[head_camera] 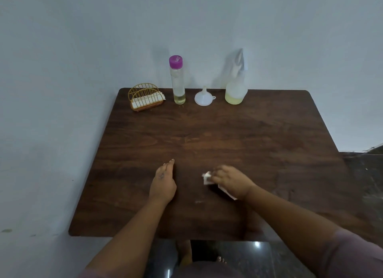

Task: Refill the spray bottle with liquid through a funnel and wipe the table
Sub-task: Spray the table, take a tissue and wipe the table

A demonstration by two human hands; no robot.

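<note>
- Nearest, the right hand [229,181] pressed a crumpled white tissue [207,178] onto the dark wooden tabletop [269,132], its grip curled around the paper.
- Just left of it, the left hand [162,184] rested flat, fingers straight and together, holding nothing.
- The wiping step seemed to be in hand; the next move likely called for sweeping the tissue over unwiped wood.
- Along the far edge stood a wire napkin holder [145,98], a purple-capped bottle [177,81], an upturned funnel [203,97] and the spray bottle [236,81], holding some yellowish liquid, spray head on.

Upright spray bottle [236,87], inverted white funnel [203,97], purple-capped bottle [177,81] along table's [207,136] far edge.
</note>
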